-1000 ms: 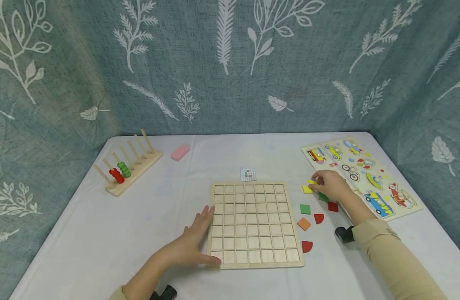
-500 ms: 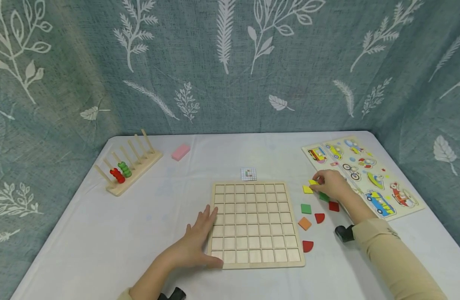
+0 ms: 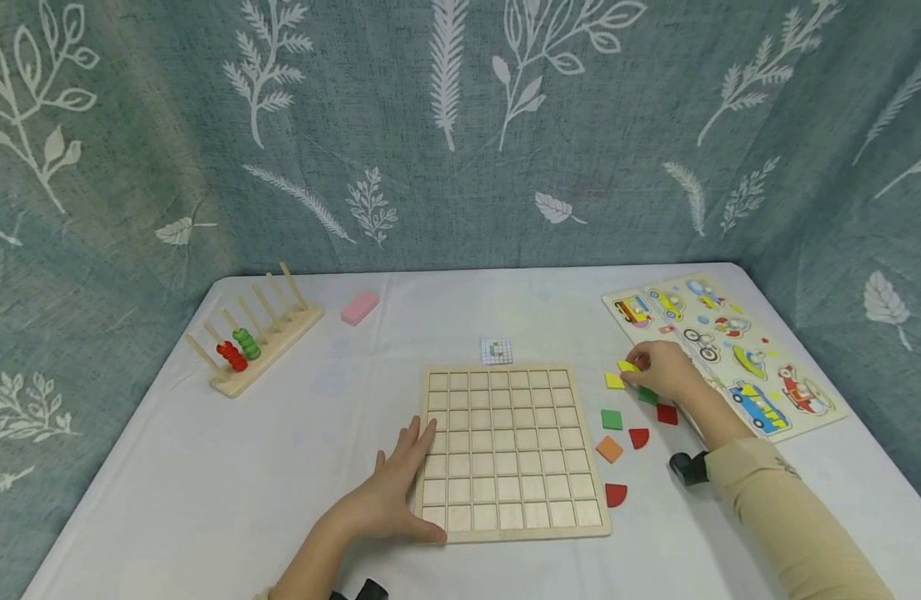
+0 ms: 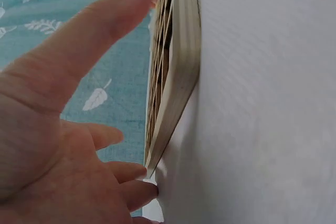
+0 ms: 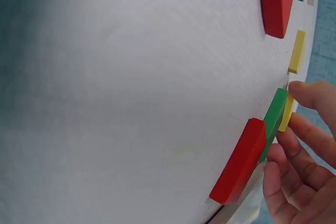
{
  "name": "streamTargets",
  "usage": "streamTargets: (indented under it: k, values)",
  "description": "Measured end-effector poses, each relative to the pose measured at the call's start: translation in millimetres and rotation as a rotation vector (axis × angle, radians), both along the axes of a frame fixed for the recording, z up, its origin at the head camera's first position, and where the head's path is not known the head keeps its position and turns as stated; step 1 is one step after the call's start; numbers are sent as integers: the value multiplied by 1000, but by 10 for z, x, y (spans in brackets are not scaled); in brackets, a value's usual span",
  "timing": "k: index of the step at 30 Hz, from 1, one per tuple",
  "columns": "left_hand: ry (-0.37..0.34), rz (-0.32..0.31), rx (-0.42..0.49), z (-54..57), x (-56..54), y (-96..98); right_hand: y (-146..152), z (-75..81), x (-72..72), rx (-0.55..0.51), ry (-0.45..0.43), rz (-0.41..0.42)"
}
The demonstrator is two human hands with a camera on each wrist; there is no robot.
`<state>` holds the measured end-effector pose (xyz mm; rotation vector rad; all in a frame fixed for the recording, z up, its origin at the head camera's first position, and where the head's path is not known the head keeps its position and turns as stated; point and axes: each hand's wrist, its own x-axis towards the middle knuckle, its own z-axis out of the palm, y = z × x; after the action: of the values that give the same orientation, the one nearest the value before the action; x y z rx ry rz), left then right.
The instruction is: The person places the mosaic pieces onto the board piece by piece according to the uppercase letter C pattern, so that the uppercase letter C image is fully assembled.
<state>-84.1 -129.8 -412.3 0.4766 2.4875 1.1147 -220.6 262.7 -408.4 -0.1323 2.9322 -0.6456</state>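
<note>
My left hand (image 3: pixel 388 492) lies with fingers spread along the left edge of a wooden grid board (image 3: pixel 516 533). Its thumb touches the board's near-left corner, and the left wrist view shows the board's side (image 4: pixel 184 51) beside the outstretched thumb. Right of the board, my right hand (image 3: pixel 666 371) pinches a yellow tile (image 5: pixel 287 113) between thumb and finger. A second yellow tile (image 3: pixel 614 381) lies just left of that hand. Under and near the fingers are a green tile (image 5: pixel 274 119) and a red tile (image 5: pixel 240 163).
Loose pieces lie right of the board: a green square (image 3: pixel 611 419), an orange square (image 3: pixel 609 450) and red quarter-rounds (image 3: pixel 616 496). A picture puzzle (image 3: pixel 798 417) lies at far right. A small pattern card (image 3: pixel 496 351), a pink block (image 3: pixel 360 307) and a peg stand (image 3: pixel 280 337) with beads are farther back.
My left hand has shifted slightly right along the board's left edge. The right hand stays at the yellow tile with hardly any movement.
</note>
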Motion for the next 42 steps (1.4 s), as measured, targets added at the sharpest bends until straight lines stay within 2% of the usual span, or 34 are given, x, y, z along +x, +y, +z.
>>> streamTargets:
  k: [16,23,29,37,42]
  values:
    - [8,-11,20,-6,-12,-4,22,79,54,-45,56,20]
    - [-6,-15,-8,10,-27,7,8,117,62,-61,67,29]
    - [0,-27,-52,44,-81,32,-23,154,85,-71,78,29]
    - [21,-31,-112,34,-157,45,-40,141,110,-83,97,31]
    - [12,-41,-98,37,-195,47,-40,142,127,-88,102,32]
